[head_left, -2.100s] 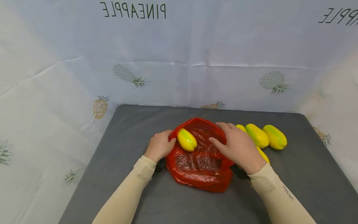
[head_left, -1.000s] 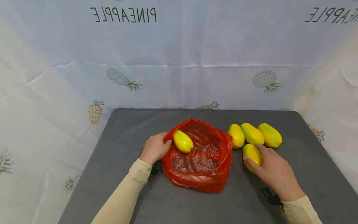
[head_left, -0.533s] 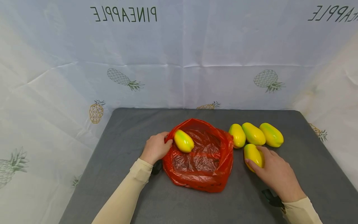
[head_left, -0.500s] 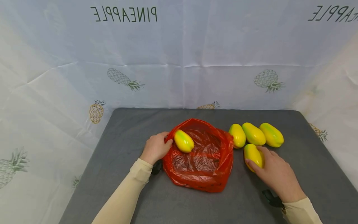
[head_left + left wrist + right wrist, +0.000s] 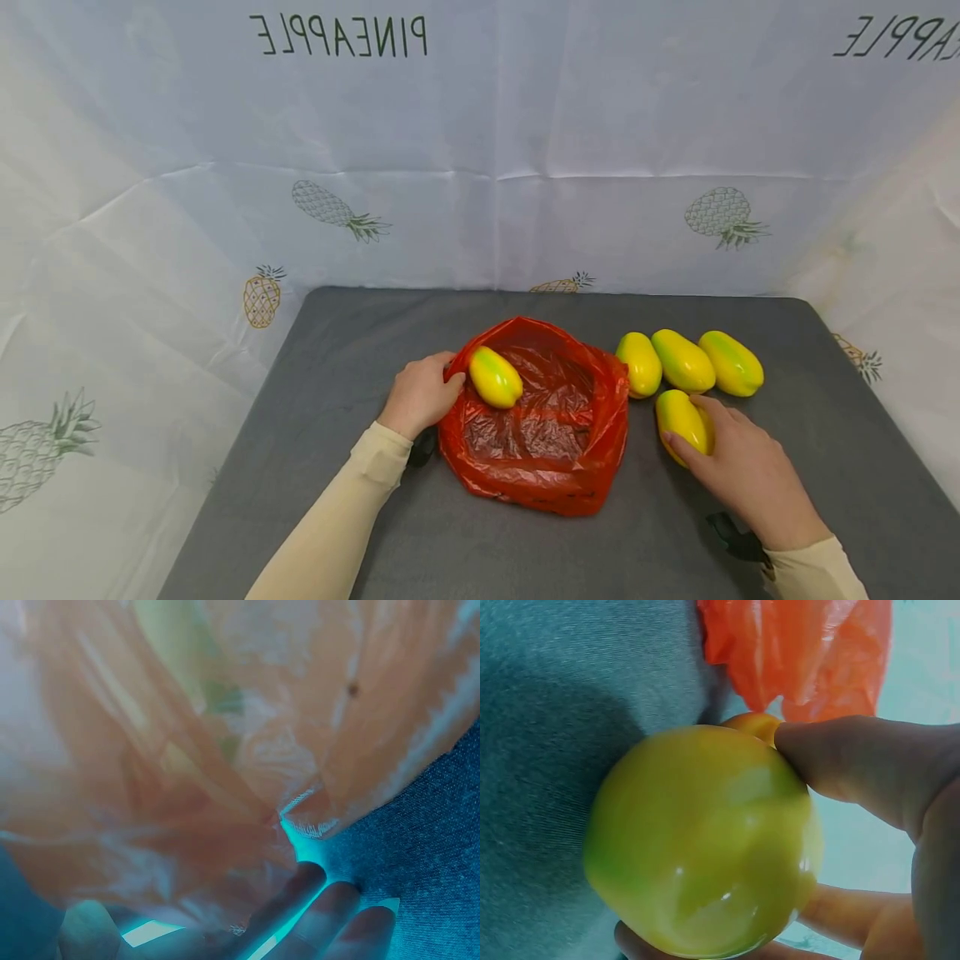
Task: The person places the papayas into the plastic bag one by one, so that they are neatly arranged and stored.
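Observation:
In the head view a red plastic bag lies with its mouth spread wide. One glossy yellow-green fruit, papaya-like in shape, rests inside near the left rim. My left hand pinches that rim between thumb and fingers; its wrist view shows translucent bag film over the fingers. Right of the bag, my right hand grips another such fruit, thumb on the near side and fingers round the far side. Up close in the right wrist view, the gripped fruit appears against the grey cloth.
Three more yellow-green fruits, the left one, the middle one and the right one, lie in a row behind the right hand. A grey cloth-covered table bears everything. White pineapple-print curtains enclose its back and sides.
My right hand has left the bag's right rim, moved right and taken hold of the nearest fruit. The left hand stays at the left rim. Over the last half second little differs.

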`<state>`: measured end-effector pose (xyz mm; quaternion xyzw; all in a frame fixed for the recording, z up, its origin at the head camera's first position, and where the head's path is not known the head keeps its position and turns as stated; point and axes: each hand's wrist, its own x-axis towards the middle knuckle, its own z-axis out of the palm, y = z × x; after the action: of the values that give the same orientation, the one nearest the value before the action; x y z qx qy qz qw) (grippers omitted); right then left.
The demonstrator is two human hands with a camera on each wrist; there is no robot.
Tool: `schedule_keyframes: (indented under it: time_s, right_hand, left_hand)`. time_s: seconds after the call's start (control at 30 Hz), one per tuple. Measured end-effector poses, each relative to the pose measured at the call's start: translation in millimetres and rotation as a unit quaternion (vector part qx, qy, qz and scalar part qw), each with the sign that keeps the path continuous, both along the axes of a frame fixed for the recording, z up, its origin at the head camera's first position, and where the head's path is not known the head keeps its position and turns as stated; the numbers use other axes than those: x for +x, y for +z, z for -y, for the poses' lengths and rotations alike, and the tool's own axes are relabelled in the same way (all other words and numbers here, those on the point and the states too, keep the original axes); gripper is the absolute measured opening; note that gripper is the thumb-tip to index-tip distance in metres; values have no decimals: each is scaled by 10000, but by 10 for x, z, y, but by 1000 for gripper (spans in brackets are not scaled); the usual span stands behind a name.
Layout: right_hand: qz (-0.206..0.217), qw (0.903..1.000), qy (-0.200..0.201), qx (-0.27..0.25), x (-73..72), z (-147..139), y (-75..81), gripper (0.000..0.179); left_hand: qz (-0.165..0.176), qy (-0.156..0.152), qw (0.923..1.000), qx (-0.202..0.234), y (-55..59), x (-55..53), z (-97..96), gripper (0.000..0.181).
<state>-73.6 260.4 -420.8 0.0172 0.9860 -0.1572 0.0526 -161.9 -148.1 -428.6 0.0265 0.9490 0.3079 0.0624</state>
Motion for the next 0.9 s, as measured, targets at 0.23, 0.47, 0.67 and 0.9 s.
schedule_keyframes:
  time_s: [0.23,0.47,0.67,0.9]
  right_hand:
    - [-109,9998,181,64,22,27,187,88]
    - [-385,9986,355,44,2,100,409,85]
    - [-573,9970,523,19,-58,264,576,84]
    - [-824,9928,858,-138,-174,551,744,81]
  left_hand:
    - [-19,6,10000,21,0,-3,1,41]
    - [-74,31,10000,-13,-15,-4,7,40]
    - [-34,23,10000,-37,-13,-2,-3,41]
    - [-43,9,10000,-73,-16,-1,-15,41]
